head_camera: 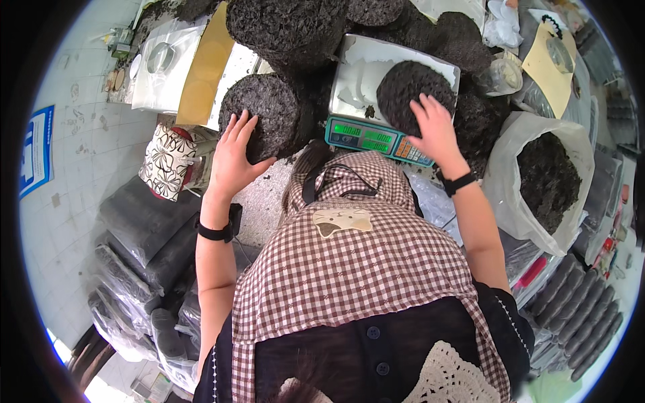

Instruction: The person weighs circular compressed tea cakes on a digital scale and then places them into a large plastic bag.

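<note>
My left hand [233,153], fingers spread, rests against the near left side of a stack of round, dark, fibrous cakes [267,108] that look like dried seaweed. On the metal pan [352,75] of a green digital weighing scale [336,133] lies another round dark cake [403,93], toward the pan's right side. My right hand [437,128] is over that cake's right edge, its fingers apart and touching the top. Whether any fingertip reaches under the cake is hidden. The scale's display is lit, and a small dark crumb [369,111] sits on the pan.
Behind stands a larger stack of dark cakes [287,30]. A white sack of loose dark material [549,176] is at right, beside a clear plastic jar [505,76]. Yellow card [206,70] lies at left. Plastic-wrapped dark packs [146,216] are piled lower left, others [574,302] lower right.
</note>
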Demonstrator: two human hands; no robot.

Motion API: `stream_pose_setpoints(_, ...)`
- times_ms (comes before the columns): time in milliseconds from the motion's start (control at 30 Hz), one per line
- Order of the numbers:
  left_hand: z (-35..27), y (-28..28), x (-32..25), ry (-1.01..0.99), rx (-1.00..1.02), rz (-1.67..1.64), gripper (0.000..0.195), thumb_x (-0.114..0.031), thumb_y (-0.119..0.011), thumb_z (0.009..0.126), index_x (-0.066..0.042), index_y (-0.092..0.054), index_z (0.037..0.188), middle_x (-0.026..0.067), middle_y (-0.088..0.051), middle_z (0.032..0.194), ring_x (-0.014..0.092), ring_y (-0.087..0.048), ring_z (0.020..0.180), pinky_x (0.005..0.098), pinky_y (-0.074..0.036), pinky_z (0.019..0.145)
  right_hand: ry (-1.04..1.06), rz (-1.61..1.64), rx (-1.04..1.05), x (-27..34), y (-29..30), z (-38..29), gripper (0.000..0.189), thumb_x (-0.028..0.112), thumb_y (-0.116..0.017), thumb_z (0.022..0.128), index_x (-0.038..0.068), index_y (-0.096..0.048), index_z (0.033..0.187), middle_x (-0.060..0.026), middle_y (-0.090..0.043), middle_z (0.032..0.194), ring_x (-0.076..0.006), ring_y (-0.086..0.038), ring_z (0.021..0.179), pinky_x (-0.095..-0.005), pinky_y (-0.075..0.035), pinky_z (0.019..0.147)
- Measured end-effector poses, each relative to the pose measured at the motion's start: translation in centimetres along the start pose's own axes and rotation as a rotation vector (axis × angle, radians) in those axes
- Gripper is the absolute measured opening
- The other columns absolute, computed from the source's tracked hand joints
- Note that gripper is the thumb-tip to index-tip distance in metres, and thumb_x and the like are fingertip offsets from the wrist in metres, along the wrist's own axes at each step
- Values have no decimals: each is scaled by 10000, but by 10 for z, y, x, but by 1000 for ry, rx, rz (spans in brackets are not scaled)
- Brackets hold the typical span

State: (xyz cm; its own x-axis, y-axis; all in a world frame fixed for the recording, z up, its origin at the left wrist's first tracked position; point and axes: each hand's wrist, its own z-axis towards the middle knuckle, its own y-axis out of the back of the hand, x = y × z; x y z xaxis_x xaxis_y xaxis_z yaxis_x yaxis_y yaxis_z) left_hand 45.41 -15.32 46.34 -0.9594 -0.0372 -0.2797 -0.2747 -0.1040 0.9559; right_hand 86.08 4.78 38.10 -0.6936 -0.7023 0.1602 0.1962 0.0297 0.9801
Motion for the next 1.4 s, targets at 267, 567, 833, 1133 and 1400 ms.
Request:
stream_pose_setpoints(267,-39,-2,19,170,-936,-607,349,-111,-594,997,69,-590,1295,177,-675,1246,204,-674,1071,322,-537,930,-394,610,-610,-5,51,13,298,93,-656,936,-11,-642,1215,-126,-707,1102,-186,-681,944,-309,-539,831)
stream_pose_setpoints(567,16,-11,-50,431,-788,-1592,304,-222,-540,1073,6,-594,1268,63,-669,1196,142,-631,1014,288,-523,895,-39,497,-566,4,85,24,368,20,-650,835,37,-673,1202,-115,-677,1290,-285,-639,1200,-368,-494,1029)
stream_pose_setpoints(833,-15,-41,72,631,-730,-816,343,-177,-584,1046,48,-538,1301,130,-633,1227,183,-602,1112,314,-473,987,-187,396,-387,18,7,39,507,246,-815,779,70,-654,1226,-130,-631,1182,-340,-654,1011,-413,-550,851)
stream_pose_setpoints(1133,4,-4,-3,167,-673,-75,475,-132,-628,967,52,-487,1382,223,-510,1411,367,-463,1326,457,-324,1138,-202,204,-190,43,-22,90,249,95,-720,715,93,-658,956,-193,-552,1015,-366,-655,729,-450,-557,646)
stream_pose_setpoints(1400,78,-32,-103,-228,-288,-320,473,-78,-725,824,-16,-596,1275,176,-587,1358,380,-513,1321,480,-386,1119,-382,1578,-253,-8,-22,85,186,-84,-588,897,-15,-526,1058,-87,-619,925,-149,-642,713,-293,-559,565)
